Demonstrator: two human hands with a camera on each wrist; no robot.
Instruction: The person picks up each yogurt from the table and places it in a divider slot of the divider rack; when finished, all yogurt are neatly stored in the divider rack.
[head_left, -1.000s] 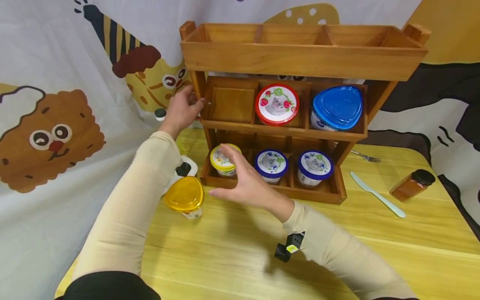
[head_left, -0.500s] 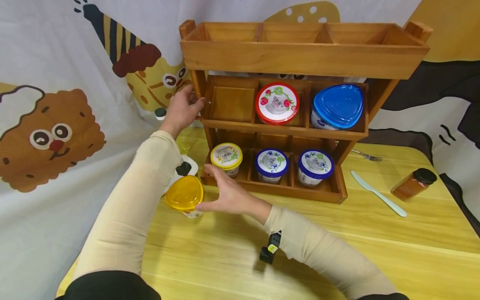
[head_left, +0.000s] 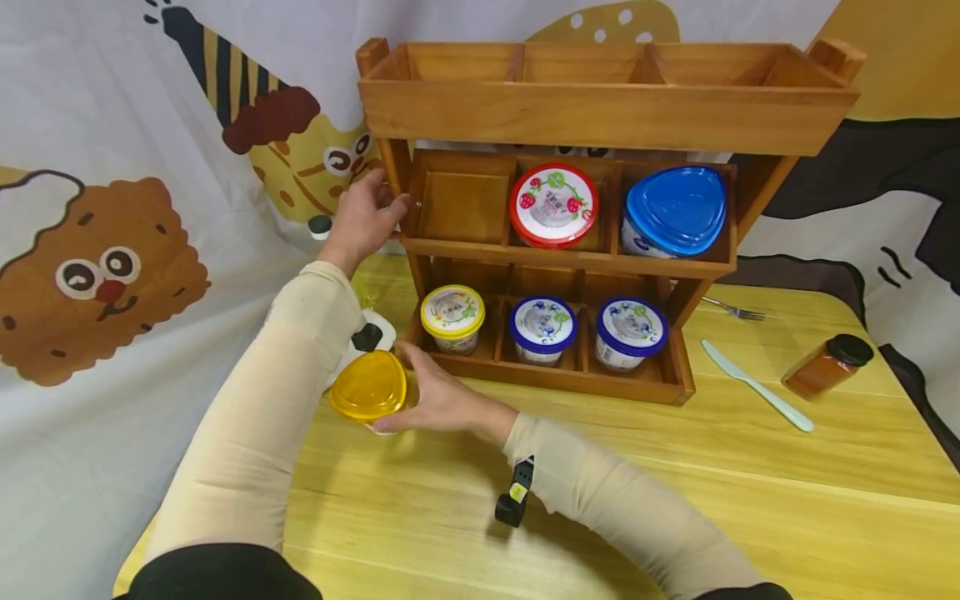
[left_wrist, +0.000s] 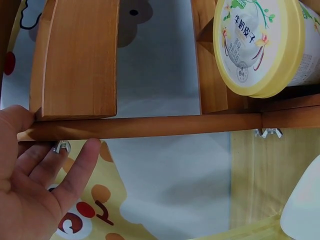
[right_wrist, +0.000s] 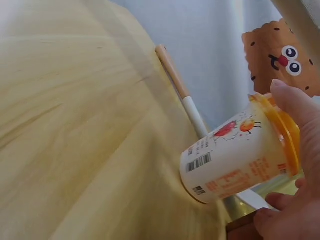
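Observation:
My left hand (head_left: 366,218) holds the left upright of a three-tier wooden shelf (head_left: 600,117). In the left wrist view, the thumb lies on one side of that post and the fingers on the other. A cup with a translucent yellow lid (head_left: 367,385) stands on the table left of the shelf. Around its right side my right hand (head_left: 442,400) is spread, thumb at the near edge of the lid, fingers towards the far side. A gap shows between palm and cup. The right wrist view shows the cup's white printed side (right_wrist: 232,155) and the thumb by the lid.
The bottom tier holds a yellow-lidded tub (head_left: 452,312) and two blue-lidded tubs (head_left: 543,325). A red-lidded tub (head_left: 553,206) and a blue-lidded cup (head_left: 677,210) sit in the middle tier. At right lie a fork (head_left: 738,312), a pale knife (head_left: 757,386) and a brown jar (head_left: 825,368).
My right hand has moved left and a little down from in front of the bottom tier to the yellow-lidded cup. My left hand has stayed on the shelf post.

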